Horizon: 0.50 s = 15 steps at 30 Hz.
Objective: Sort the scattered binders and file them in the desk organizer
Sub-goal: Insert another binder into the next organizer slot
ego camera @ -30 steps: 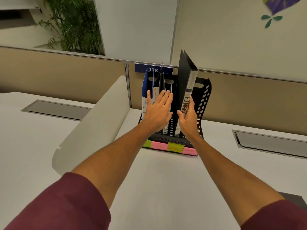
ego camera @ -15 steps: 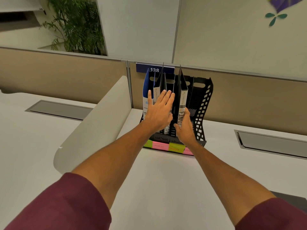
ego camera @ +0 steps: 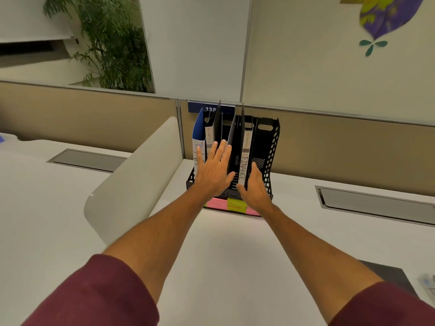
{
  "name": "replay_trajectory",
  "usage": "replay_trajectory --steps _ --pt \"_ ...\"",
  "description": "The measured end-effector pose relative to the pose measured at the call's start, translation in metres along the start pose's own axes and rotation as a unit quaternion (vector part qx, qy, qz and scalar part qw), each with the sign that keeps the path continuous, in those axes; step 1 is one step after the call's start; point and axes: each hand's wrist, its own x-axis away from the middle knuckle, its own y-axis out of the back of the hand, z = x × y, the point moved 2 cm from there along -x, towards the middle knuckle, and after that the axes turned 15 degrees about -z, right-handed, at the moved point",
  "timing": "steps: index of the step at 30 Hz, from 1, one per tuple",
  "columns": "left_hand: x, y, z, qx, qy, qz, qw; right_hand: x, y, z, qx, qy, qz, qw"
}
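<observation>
A black perforated desk organizer [ego camera: 270, 147] stands against the partition, with coloured sticky notes [ego camera: 235, 205] along its front base. It holds a blue binder [ego camera: 198, 135] at the left, a black binder [ego camera: 213, 130] beside it, and a black binder with a spine marked FINANCE [ego camera: 244, 156] further right. My left hand [ego camera: 213, 169] lies flat with fingers spread against the left binders. My right hand [ego camera: 255, 187] grips the bottom of the FINANCE binder, thumb and fingers on either side of its spine. The rightmost slot looks unfilled.
A curved white divider [ego camera: 131, 180] rises left of the organizer. Two grey cable hatches [ego camera: 87, 160] [ego camera: 376, 204] sit in the white desk. A dark binder [ego camera: 388, 276] lies at the lower right edge, next to some papers. A beige partition runs behind.
The FINANCE binder went from tilted and raised above the organizer down into its slot, standing upright. My right hand slid lower along it; my left hand stayed on the left binders.
</observation>
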Motion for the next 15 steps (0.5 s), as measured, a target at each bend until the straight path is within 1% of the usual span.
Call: replay_trajectory --steps 3,6,9,12,15 --pt "0.026 0.009 -0.014 0.006 0.017 0.011 1.0 0.019 0.018 -0.006 0.047 0.034 0.001 0.998" --pt "0.054 0.016 -0.03 0.024 0.037 0.019 0.999 0.043 0.039 -0.008 0.144 0.079 0.002 0.986" --pt "0.086 0.021 -0.047 0.024 0.041 0.046 0.998 0.072 0.058 -0.013 0.233 0.091 0.04 0.967" --pt "0.119 0.022 -0.062 0.025 0.04 0.066 0.997 0.104 0.07 -0.018 0.269 0.098 0.058 0.956" --pt "0.152 0.017 -0.074 0.03 0.044 0.1 0.994 0.134 0.078 -0.028 0.302 0.085 0.084 0.946"
